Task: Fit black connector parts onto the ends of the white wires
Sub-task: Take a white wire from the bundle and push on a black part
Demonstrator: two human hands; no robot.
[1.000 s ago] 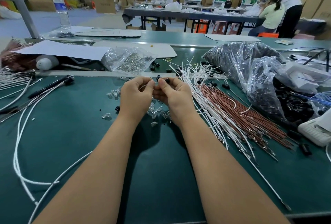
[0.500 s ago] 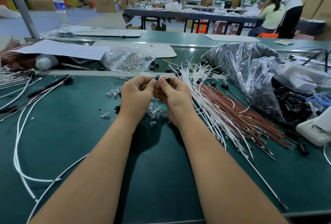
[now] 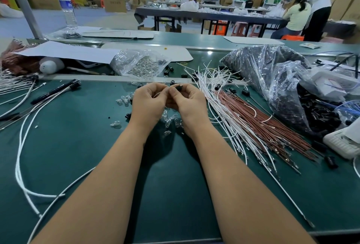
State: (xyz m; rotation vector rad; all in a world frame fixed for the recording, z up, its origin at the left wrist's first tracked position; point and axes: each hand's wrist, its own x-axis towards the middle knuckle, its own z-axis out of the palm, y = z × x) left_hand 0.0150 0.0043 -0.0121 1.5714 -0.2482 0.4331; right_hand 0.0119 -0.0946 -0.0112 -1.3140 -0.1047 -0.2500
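My left hand [image 3: 149, 102] and my right hand [image 3: 188, 101] meet fingertip to fingertip above the green table [image 3: 81, 146]. My right hand pinches a small black connector part [image 3: 178, 87] between thumb and fingers. My left hand's fingers are curled and pinch a thin white wire end [image 3: 158, 94]; most of that wire is hidden by the hands. A fan of loose white wires [image 3: 218, 95] lies just right of my right hand, with brown wires [image 3: 259, 123] beside it. Loose black connector parts [image 3: 245, 92] are scattered among them.
Small clear bulbs [image 3: 124, 99] lie under and left of my hands. A clear bag of bulbs [image 3: 142, 64] sits behind; a large bag of black parts [image 3: 272, 76] stands right. Long white cables [image 3: 21, 146] loop at the left. White plastic housings [image 3: 344, 142] sit at far right.
The hands have stayed together in the same spot; the fingers have shifted slightly and the black connector part shows more plainly at my right fingertips.
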